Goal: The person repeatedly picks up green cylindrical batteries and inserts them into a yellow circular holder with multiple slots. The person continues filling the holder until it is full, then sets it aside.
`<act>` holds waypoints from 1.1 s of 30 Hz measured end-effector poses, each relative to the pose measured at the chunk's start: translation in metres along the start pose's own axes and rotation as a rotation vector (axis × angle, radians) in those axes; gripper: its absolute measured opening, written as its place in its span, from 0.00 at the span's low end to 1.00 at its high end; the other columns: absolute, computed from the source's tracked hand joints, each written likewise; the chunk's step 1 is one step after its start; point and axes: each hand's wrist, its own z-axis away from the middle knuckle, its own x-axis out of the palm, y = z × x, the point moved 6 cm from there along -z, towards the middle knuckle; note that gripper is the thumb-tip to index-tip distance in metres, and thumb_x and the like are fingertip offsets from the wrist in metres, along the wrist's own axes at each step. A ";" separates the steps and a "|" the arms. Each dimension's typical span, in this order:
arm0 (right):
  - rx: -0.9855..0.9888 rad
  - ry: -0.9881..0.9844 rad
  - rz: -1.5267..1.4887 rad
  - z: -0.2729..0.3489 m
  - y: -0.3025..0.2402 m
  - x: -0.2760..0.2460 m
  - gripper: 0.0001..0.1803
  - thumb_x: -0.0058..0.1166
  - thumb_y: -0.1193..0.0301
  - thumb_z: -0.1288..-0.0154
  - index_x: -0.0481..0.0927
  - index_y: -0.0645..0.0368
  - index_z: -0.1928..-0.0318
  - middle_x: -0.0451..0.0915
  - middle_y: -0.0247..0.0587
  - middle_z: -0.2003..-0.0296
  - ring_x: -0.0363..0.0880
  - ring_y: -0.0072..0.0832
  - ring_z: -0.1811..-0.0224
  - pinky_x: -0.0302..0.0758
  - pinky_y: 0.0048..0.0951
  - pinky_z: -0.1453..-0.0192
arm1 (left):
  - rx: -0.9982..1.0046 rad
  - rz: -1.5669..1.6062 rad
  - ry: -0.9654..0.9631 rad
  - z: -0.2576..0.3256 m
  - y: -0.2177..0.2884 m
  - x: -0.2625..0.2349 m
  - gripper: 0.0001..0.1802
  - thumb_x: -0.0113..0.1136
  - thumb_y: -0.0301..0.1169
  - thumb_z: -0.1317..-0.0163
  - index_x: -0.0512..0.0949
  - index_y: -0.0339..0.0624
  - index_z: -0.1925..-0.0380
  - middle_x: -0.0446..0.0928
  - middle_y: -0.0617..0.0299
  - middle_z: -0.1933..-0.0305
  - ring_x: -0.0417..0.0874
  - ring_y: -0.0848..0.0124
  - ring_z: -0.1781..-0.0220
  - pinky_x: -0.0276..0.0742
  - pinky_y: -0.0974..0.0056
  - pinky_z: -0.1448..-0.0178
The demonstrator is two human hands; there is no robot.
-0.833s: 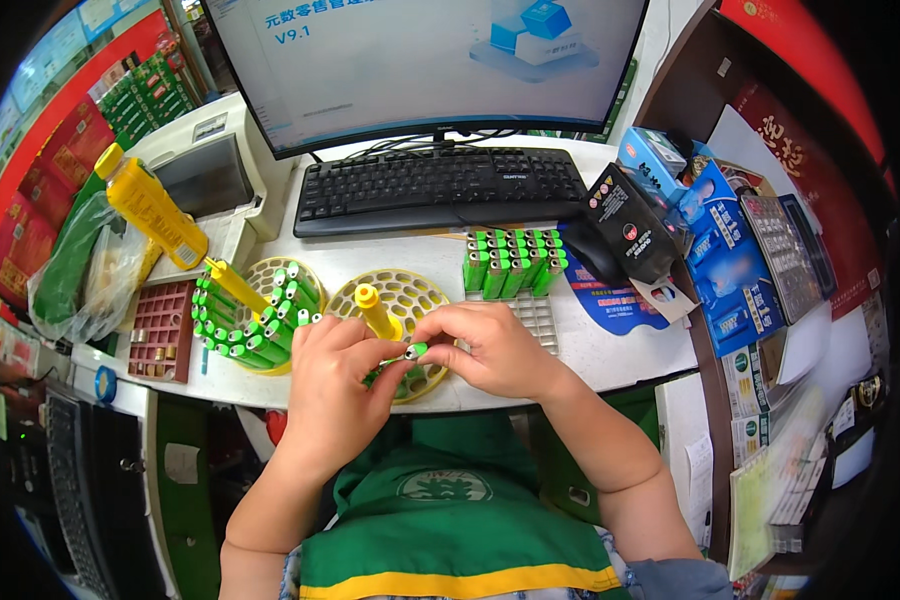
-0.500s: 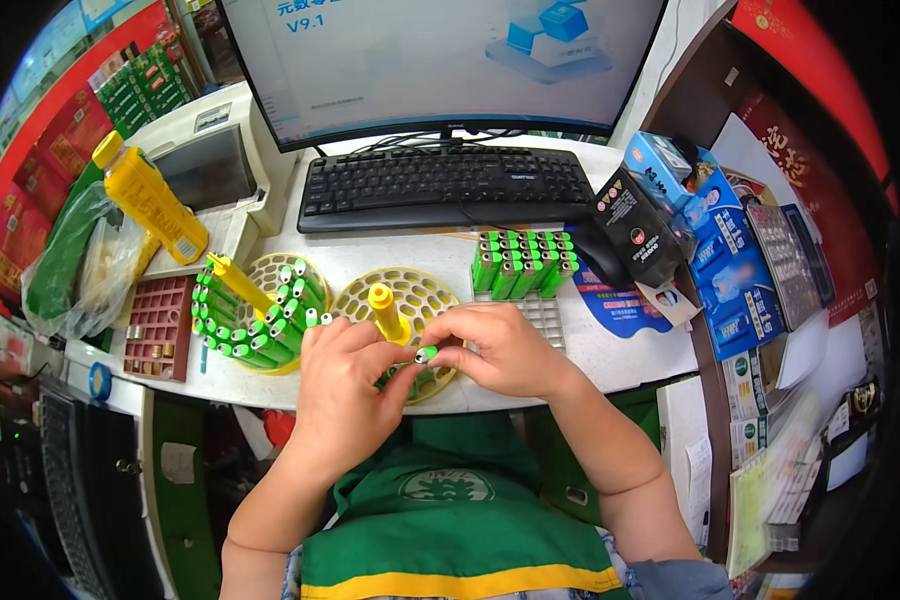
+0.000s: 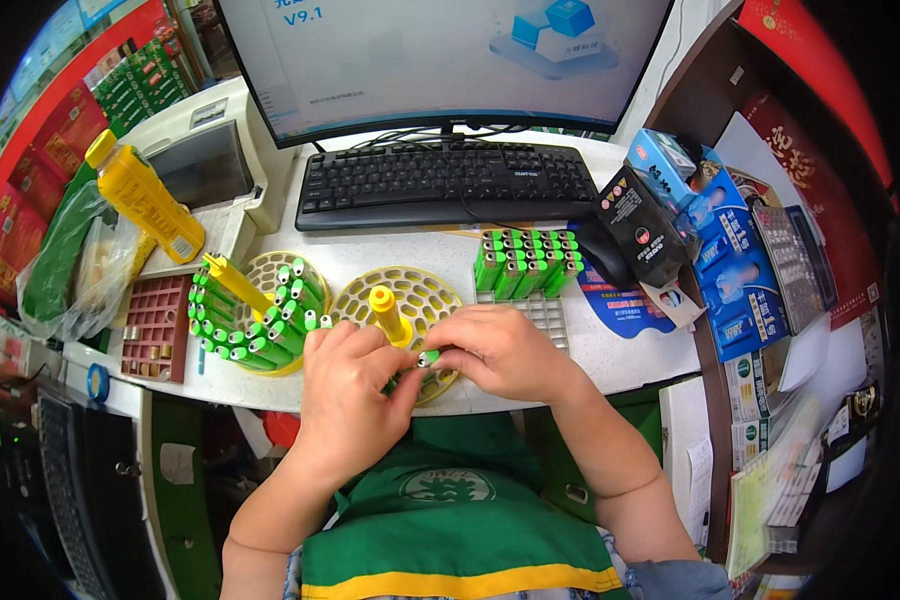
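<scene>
Both hands, left hand (image 3: 350, 395) and right hand (image 3: 500, 350), pinch one green battery (image 3: 428, 357) over the near-empty yellow round rack (image 3: 420, 300). Left rack (image 3: 270, 300) appears partly loaded; battery block (image 3: 526, 262) remains.

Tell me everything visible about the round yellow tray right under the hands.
The yellow round tray is a flat perforated disc, plastic by its look, with a honeycomb of small holes and an upright yellow post rising near its middle. It lies flat on the white desk near the front edge, between a similar tray ringed with green cells and a white grid rack. Its visible holes look empty. The left hand and right hand cover its near part, pinching a green cell over it.
</scene>
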 end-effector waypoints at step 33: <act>0.519 0.424 0.137 0.075 0.074 -0.112 0.10 0.63 0.77 0.44 0.79 0.67 0.62 0.81 0.41 0.69 0.78 0.23 0.73 0.76 0.24 0.68 | 0.114 -0.076 -0.093 -0.091 0.069 0.132 0.09 0.59 0.25 0.44 0.78 0.38 0.62 0.79 0.54 0.65 0.81 0.55 0.59 0.77 0.55 0.56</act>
